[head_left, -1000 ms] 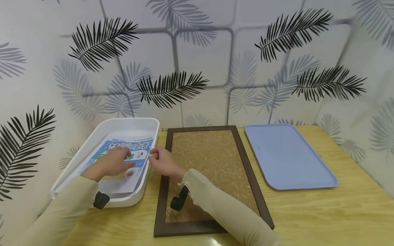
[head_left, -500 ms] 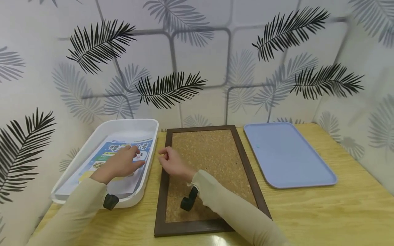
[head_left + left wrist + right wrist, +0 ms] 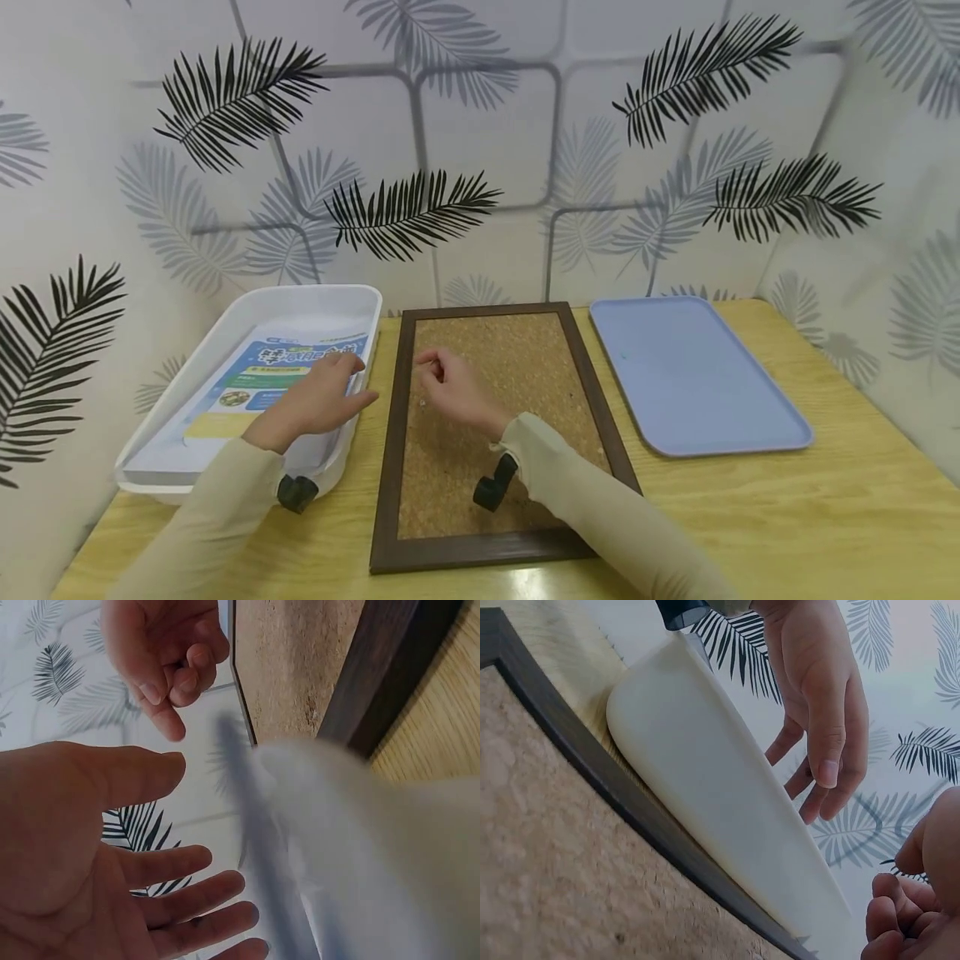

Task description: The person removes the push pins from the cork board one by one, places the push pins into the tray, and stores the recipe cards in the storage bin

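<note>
A printed leaflet (image 3: 277, 379), blue at the top with coloured bands, lies on white sheets in the white plastic bin (image 3: 135, 483). My left hand (image 3: 321, 398) hovers over the bin's right part, fingers spread, nothing visible in them. My right hand (image 3: 459, 390) is above the left side of a cork board (image 3: 517, 358) with a dark brown frame. Its fingers are loosely curled, and nothing shows between them. In the left wrist view, the right hand (image 3: 169, 656) is apart from my left hand (image 3: 150, 847), its index finger extending past the curled others.
A light blue tray (image 3: 697, 375) lies flat to the right of the cork board. All three stand on a yellowish wooden table (image 3: 757, 525), against a wall (image 3: 480, 133) with a feather print. A few tiny specks dot the cork, too small to identify.
Both hands have moved to the right. My right hand has gone from beside the bin's rim to over the cork board, and my left hand has drifted toward the bin's right edge, uncovering more leaflet.
</note>
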Tool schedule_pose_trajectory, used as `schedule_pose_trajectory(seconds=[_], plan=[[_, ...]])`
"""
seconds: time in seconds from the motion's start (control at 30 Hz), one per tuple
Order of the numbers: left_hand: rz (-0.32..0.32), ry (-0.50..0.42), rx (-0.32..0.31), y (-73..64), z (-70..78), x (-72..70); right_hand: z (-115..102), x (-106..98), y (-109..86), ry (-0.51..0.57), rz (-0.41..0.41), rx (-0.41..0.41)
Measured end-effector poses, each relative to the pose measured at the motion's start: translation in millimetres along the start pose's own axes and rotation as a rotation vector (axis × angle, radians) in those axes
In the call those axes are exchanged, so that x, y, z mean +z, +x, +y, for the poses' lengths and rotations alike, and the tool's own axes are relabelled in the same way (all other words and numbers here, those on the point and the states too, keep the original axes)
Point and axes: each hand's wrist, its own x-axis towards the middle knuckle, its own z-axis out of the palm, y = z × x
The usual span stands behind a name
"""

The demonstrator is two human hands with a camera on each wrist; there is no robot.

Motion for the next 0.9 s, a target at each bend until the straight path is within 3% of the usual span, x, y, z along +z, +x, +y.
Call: schedule_pose_trajectory(seconds=[0.27,0.4,0.6,0.9], plan=[[0.051,-0.037,-0.005,-1.8,8.8,8.4,11.5,-24.2,-14.6,-0.017,0.023,0.044],[0.038,-0.035,-0.008,-4.0,12.0,11.1,16.0,-40.5,-19.4,-0.034,0.048,0.069],[0.048,0.002,-0.016,-9.4,14.5,19.0,24.7,-67.6,-31.7,-0.140,0.072,0.056],[0.092,-0.027,-0.020,-11.0,12.7,25.7,41.2,-100.9,-49.0,-0.299,-0.040,0.050]])
